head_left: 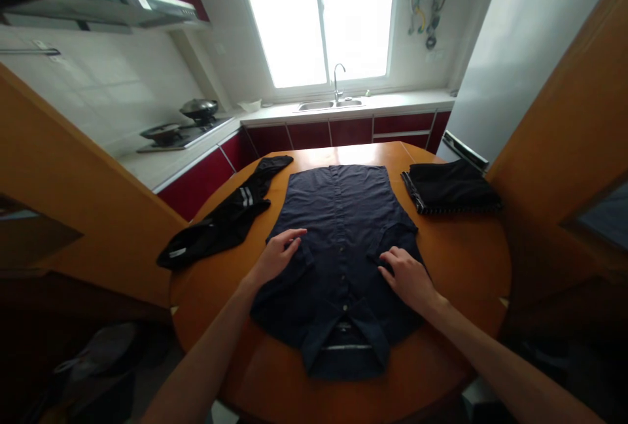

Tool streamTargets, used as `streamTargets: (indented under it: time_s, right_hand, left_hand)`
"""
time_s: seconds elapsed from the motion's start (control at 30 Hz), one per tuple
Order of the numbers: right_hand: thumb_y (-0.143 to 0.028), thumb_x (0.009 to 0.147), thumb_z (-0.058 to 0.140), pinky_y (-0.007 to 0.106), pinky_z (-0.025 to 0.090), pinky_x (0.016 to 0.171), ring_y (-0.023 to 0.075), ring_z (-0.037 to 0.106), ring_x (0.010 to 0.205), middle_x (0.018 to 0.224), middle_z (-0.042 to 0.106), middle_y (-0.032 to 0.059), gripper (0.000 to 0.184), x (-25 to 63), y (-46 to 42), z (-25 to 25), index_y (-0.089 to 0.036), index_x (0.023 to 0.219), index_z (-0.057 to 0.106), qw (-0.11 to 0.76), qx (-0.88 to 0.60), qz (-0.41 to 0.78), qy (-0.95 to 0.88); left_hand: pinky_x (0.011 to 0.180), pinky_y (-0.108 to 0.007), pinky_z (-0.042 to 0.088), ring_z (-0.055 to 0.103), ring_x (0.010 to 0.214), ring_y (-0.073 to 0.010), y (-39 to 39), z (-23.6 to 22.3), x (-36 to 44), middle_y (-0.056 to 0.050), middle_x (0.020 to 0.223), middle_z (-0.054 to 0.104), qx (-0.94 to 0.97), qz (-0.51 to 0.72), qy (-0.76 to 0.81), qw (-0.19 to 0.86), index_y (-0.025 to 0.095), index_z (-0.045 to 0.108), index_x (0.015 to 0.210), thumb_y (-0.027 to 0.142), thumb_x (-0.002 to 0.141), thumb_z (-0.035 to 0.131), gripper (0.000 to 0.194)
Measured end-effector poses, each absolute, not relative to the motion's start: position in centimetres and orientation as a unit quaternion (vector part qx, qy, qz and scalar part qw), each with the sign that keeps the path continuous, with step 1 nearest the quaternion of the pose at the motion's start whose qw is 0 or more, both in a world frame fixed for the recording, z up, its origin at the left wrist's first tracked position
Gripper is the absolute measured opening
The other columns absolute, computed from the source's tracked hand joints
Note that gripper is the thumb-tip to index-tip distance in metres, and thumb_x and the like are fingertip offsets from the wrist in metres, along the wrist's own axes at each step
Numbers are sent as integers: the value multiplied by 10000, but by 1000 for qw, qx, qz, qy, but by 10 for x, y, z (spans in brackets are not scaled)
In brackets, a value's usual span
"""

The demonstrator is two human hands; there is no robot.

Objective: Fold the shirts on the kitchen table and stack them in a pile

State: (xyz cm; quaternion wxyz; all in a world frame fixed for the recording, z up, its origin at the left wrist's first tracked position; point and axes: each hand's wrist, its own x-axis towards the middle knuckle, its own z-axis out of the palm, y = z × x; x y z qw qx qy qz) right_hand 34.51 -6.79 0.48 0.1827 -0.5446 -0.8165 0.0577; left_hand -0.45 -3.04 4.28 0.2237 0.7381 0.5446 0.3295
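A dark navy button-up shirt (pixel 338 228) lies flat, front side up, its collar toward me and its hem toward the window. Its sleeves are folded in over the front. My left hand (pixel 279 254) is over the folded sleeve on the left side, fingers loosely stretched and holding nothing. On the right side my right hand (pixel 405 275) rests at the other folded sleeve, fingers spread and slightly bent. Whether the fingertips press on the cloth I cannot tell.
The shirt lies on a round wooden table (pixel 461 260). A black garment with white stripes (pixel 230 214) lies at the left, and a stack of folded dark clothes (pixel 451 187) at the right. Beyond are a sink (pixel 316 106), a stove (pixel 186 134) and a fridge (pixel 510 64).
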Motion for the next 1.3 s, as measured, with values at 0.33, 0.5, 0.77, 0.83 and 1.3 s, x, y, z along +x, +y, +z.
streamTargets:
  time_s: [0.33,0.5,0.77,0.83,1.3]
  right_hand:
    - [-243,1012,466,293,458,754,203,607,872,930,632,57,164,331,-57,-3,-209,934,606,152,-541,-14,-827]
    - [-180,989,480,289,431,739,189,583,832,869,610,37,169,334,-59,-7,-211,852,573,186,-518,-12,-835]
    - [-302,1016,436,304,457,803,206,591,883,903,648,54,248,336,-61,0,-217,874,621,243,-524,47,-815]
    - [-306,1020,399,313,464,866,213,601,951,986,673,74,283,339,-50,3,-209,951,656,262,-533,64,-802]
    - [-601,974,317,504,137,1205,320,159,1517,1632,232,196,766,335,-5,-35,-83,1537,356,105,-615,-9,-782]
  left_hand:
    - [818,-338,545,710,868,-228,-39,38,-8,-46,898,757,638,443,589,223,178,710,1022,418,933,488,339]
    - [826,-328,545,717,887,-228,-40,34,-4,-45,910,766,650,417,588,242,188,716,1003,416,914,513,318]
    - [934,-358,535,700,991,-228,-36,22,-7,-53,1024,757,675,399,592,188,196,715,1037,353,939,479,300]
    - [1030,-379,491,662,1112,-231,-33,15,-9,-69,1157,727,693,380,595,148,190,707,1104,326,944,454,329]
    - [1214,-559,151,129,1527,-336,-35,-13,5,-114,1648,206,737,54,674,-3,113,304,1565,535,1014,318,695]
